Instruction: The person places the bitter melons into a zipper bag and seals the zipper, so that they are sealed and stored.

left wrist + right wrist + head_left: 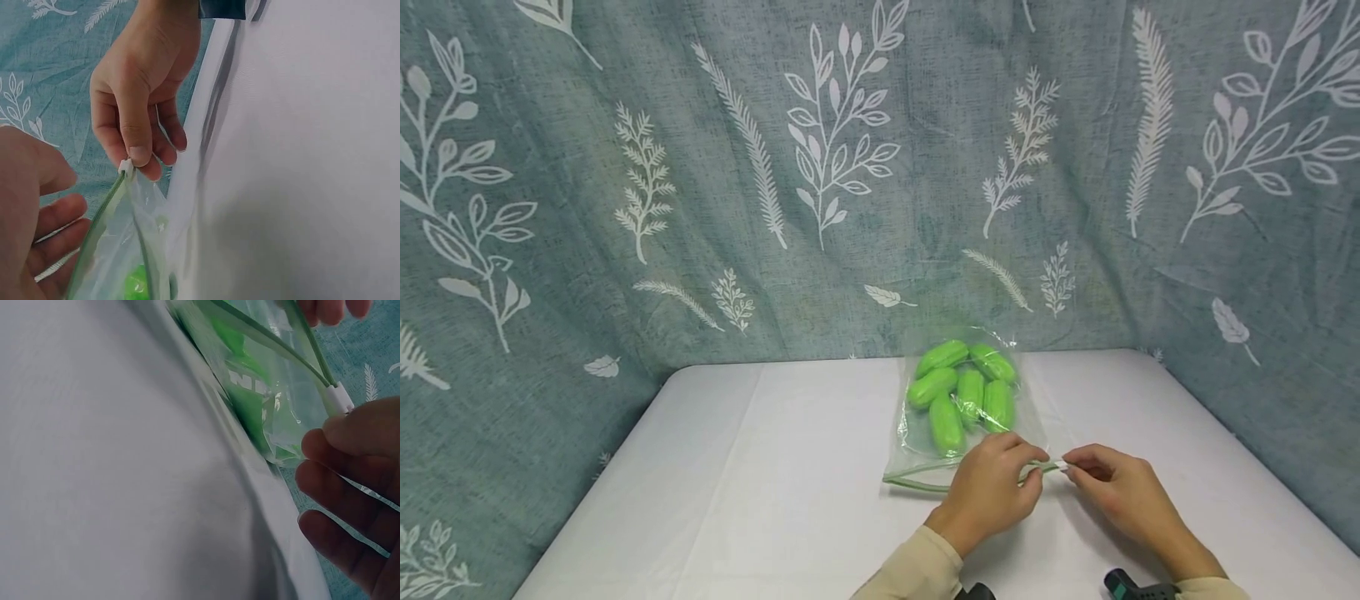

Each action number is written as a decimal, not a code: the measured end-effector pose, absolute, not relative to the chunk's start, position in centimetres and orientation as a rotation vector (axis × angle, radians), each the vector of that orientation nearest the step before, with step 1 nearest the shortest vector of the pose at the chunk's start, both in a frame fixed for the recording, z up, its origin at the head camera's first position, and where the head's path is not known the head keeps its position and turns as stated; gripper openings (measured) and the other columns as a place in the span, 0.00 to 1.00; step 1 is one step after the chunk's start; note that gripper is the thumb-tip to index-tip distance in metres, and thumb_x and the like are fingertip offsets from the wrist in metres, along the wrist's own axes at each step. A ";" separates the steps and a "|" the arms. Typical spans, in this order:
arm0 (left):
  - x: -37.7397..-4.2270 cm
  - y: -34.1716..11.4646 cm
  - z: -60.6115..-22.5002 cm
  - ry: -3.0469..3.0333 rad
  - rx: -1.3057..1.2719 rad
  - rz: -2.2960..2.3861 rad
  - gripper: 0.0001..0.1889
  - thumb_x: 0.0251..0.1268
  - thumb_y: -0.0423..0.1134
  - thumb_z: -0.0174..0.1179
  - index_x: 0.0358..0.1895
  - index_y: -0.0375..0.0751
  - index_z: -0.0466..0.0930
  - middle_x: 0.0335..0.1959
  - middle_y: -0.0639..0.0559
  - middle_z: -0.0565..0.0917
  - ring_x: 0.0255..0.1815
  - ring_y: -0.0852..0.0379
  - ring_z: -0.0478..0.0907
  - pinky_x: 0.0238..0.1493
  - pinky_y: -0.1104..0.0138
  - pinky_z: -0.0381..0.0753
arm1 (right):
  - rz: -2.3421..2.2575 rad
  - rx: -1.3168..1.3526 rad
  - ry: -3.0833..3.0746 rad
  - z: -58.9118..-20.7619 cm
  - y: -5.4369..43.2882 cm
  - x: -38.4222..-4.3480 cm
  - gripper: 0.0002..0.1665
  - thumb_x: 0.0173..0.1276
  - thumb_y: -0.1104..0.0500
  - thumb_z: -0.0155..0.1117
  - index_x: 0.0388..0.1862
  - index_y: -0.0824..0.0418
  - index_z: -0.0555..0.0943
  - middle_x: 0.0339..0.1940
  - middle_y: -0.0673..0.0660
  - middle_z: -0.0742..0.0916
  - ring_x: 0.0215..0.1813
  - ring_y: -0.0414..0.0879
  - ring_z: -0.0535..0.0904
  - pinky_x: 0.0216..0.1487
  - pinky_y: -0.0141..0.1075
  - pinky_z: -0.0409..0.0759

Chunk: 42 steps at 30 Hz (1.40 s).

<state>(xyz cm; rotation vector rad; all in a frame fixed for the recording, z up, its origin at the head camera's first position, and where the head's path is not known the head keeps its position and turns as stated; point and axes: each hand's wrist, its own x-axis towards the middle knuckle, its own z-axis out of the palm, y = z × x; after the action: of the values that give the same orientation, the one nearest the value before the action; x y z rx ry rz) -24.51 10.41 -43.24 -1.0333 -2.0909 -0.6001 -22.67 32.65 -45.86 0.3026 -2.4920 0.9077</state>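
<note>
A clear zip bag (912, 437) with a green-edged mouth (917, 483) lies on the table, its mouth toward me. Inside it are several smooth, oblong green pieces (947, 423), shaped like small cucumbers. With thumb and fingertips, my right hand (1123, 492) pinches the white slider (339, 399) at the right end of the zip. Around the zip, just left of the slider, is my left hand (992, 487), thumb and fingers parted with a gap between them. In the left wrist view, the bag's two green strips (94, 234) spread apart below the slider.
A white cloth covers the table (775, 467). Behind it and along both sides hangs a blue-green curtain (737, 208) with white leaf prints, close to the table's far edge. Dark wrist straps (1150, 590) show at the bottom of the head view.
</note>
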 end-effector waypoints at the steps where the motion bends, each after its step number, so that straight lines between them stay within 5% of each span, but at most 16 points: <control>1: -24.5 10.5 -43.3 -2.111 -1.023 -0.605 0.08 0.57 0.38 0.69 0.40 0.53 0.89 0.35 0.63 0.84 0.38 0.66 0.80 0.41 0.79 0.76 | 0.912 0.303 -2.488 -45.9 32.7 -22.7 0.07 0.63 0.63 0.74 0.39 0.54 0.87 0.32 0.44 0.89 0.35 0.34 0.83 0.36 0.27 0.81; 11: -24.9 11.5 -44.0 -2.375 -0.933 -0.766 0.09 0.60 0.42 0.68 0.44 0.55 0.90 0.37 0.66 0.84 0.36 0.73 0.76 0.32 0.82 0.70 | 0.988 0.311 -2.475 -45.9 32.7 -22.5 0.06 0.64 0.62 0.73 0.40 0.55 0.89 0.35 0.46 0.90 0.36 0.34 0.84 0.35 0.25 0.80; 35: -25.6 12.5 -44.7 -2.529 -0.861 -0.907 0.11 0.62 0.45 0.68 0.48 0.56 0.89 0.41 0.71 0.86 0.47 0.73 0.79 0.46 0.79 0.74 | 0.977 0.348 -2.462 -45.9 32.0 -22.3 0.06 0.64 0.61 0.73 0.39 0.52 0.89 0.35 0.44 0.90 0.37 0.34 0.84 0.35 0.26 0.80; 42: -25.8 12.9 -44.9 -2.548 -0.859 -0.898 0.08 0.63 0.46 0.68 0.44 0.57 0.90 0.39 0.71 0.85 0.43 0.74 0.78 0.42 0.79 0.74 | 0.924 0.365 -2.457 -46.1 31.9 -22.4 0.06 0.64 0.61 0.73 0.39 0.52 0.90 0.35 0.44 0.90 0.39 0.34 0.84 0.37 0.23 0.80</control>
<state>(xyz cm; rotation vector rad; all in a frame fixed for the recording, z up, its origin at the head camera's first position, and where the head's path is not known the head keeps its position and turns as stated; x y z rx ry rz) -25.77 12.94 -44.91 -0.8590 -2.5475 -0.8985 -22.38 31.92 -46.08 0.3650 -2.4574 0.9240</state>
